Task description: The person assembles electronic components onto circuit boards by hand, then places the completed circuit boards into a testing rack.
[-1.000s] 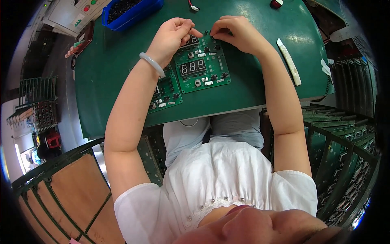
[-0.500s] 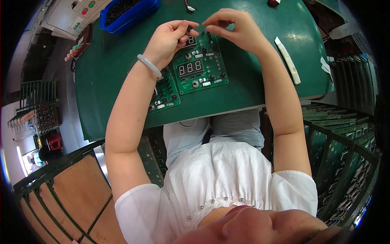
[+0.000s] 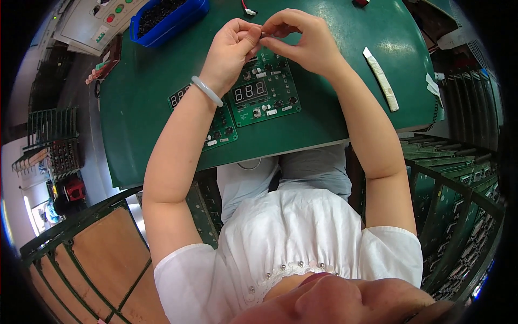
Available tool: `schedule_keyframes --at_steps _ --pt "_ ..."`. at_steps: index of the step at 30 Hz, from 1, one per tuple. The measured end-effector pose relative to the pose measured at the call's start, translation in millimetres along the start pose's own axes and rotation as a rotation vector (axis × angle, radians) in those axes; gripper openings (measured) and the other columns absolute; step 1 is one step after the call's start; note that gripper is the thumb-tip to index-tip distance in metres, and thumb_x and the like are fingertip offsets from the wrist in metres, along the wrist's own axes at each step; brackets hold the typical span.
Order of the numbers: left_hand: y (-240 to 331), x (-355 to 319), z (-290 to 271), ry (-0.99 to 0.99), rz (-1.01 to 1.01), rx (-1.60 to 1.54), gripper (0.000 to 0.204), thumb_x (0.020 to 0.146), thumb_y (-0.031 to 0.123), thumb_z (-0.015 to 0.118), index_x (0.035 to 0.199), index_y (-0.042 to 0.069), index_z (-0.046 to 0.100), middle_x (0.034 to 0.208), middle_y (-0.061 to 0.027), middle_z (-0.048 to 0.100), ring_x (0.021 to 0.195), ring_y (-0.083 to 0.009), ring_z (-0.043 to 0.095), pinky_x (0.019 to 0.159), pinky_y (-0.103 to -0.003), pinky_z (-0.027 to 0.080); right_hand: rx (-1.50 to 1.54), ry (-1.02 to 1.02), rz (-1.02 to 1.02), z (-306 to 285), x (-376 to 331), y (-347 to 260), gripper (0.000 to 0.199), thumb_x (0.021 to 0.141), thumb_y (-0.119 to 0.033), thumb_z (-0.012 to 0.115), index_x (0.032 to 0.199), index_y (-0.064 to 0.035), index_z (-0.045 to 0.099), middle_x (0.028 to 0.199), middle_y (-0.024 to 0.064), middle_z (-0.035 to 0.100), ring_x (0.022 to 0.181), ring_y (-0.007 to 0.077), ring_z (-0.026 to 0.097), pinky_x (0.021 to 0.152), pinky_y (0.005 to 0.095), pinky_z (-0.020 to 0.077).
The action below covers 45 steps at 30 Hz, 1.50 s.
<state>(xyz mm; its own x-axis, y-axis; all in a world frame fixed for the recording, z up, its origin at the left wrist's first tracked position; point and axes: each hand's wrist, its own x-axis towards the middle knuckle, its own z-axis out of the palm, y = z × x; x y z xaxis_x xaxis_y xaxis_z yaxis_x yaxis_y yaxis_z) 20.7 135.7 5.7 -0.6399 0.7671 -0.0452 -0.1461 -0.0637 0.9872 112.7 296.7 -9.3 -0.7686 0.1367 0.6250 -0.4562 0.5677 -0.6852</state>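
Between the tips of both hands, raised just above the far edge of the upper circuit board (image 3: 263,93), a very small dark part (image 3: 263,34) is pinched; it is too small to make out its shape or its long axis. The fingers (image 3: 249,36) of the left hand (image 3: 231,51) are curled, with thumb and forefinger closed on the part from the left; the right hand (image 3: 302,40) meets it from the right, its fingertips closed on the same spot, so the two hands touch at the part and neither is clearly nearer. The part lies directly above the far margin of the board, so the board sits below and toward the person from the fingertips. The board is green and roughly square, lying flat on the green table (image 3: 334,124), with a three-digit red numeric display near its centre and small round components around it. A second, similar board (image 3: 216,127) lies partly beneath it to the left, under the left forearm, which carries a pale bangle (image 3: 207,90) at the wrist. Farther out, a blue bin (image 3: 168,15) of small dark parts stands at the far left of the table, and a narrow white strip (image 3: 382,80) lies well to the right.
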Motion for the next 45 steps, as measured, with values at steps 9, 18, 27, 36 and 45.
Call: schedule_keyframes --at_steps 9,18,27,36,45 --pt "-11 4 -8 -0.149 0.024 -0.256 0.022 0.094 0.022 0.065 0.102 0.003 0.055 0.079 -0.0005 0.060 0.068 -0.0075 0.049 0.064 -0.020 0.043 -0.076 0.113 -0.120 3 0 -8 0.020 0.073 -0.004 0.076 0.091 -0.0049 0.068 0.086 0.0068 0.066 0.078 0.0191 0.069 0.071 0.0277 0.0556" --pt "-12 2 -5 -0.119 -0.077 -0.443 0.019 0.091 0.022 0.067 0.092 0.003 0.062 0.078 0.0008 0.058 0.068 -0.0083 0.047 0.064 -0.021 0.042 -0.114 0.181 -0.204 5 2 -10 0.017 0.073 -0.003 0.076 0.086 -0.0059 0.068 0.084 0.0059 0.064 0.077 0.0195 0.066 0.068 0.0291 0.0545" --pt "-13 0 -12 -0.125 -0.105 -0.471 0.018 0.088 0.020 0.070 0.096 0.004 0.068 0.083 -0.0007 0.064 0.065 -0.0064 0.045 0.062 -0.020 0.042 -0.088 0.101 -0.193 5 2 -10 0.019 0.078 0.001 0.071 0.093 -0.0018 0.060 0.090 0.0086 0.061 0.082 0.0231 0.066 0.073 0.0314 0.0538" --pt "3 -5 -10 -0.020 -0.011 -0.191 0.019 0.091 0.009 0.068 0.109 0.002 0.068 0.093 -0.0011 0.067 0.069 -0.0061 0.051 0.065 -0.019 0.045 0.096 0.007 0.049 1 -1 0 0.013 0.085 -0.005 0.065 0.094 -0.0003 0.057 0.089 0.0093 0.063 0.083 0.0191 0.067 0.077 0.0291 0.0533" --pt "16 -9 -14 0.034 0.274 0.916 0.006 0.081 0.005 0.072 0.087 0.002 0.073 0.086 -0.0048 0.069 0.073 -0.0136 0.064 0.065 -0.028 0.051 -0.044 -0.292 0.249 -20 -6 6 0.015 0.084 0.002 0.063 0.098 0.0002 0.059 0.080 0.0049 0.060 0.079 0.0120 0.060 0.074 0.0262 0.0500"
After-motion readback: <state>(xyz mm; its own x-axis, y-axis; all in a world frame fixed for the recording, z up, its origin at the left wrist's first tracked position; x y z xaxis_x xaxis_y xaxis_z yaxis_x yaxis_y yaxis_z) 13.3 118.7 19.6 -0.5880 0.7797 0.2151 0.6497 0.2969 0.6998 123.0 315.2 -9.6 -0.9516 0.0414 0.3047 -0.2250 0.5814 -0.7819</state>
